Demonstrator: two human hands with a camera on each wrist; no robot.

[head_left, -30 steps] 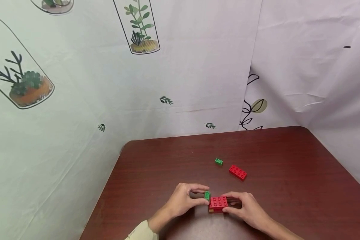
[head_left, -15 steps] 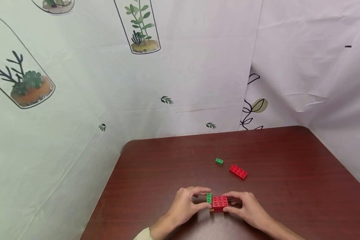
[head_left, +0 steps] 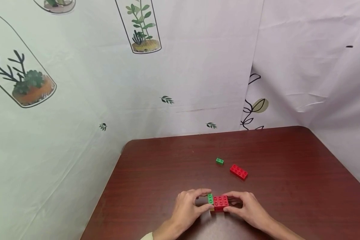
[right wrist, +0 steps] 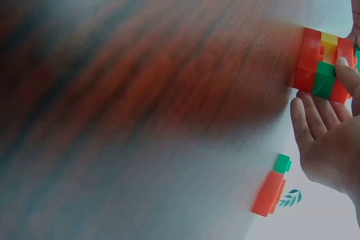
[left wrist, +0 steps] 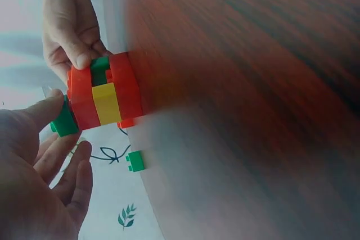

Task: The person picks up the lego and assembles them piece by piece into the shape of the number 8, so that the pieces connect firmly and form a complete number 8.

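Note:
My left hand (head_left: 186, 206) pinches a small green two-stud brick (head_left: 210, 198) between thumb and fingers, at the left end of the stack's top. The stack (head_left: 220, 203) has a red brick at the bottom, a yellow brick (left wrist: 106, 105) and a green brick (right wrist: 324, 80) in the middle with a gap between them, and another red brick on top. From the right side, my right hand (head_left: 248, 209) grips the stack, its thumb on the near face and fingers behind. In the left wrist view the pinched green brick overlaps the top red brick's studs.
A loose green two-stud brick (head_left: 219, 161) and a loose red eight-stud brick (head_left: 238, 172) lie behind the stack on the dark red wooden table (head_left: 156, 166). White cloth printed with plants (head_left: 198, 66) hangs behind the table and along its sides.
The left hand has moved right with the green brick, from beside the stack to over the left end of its top. The right hand has stayed in place on the stack.

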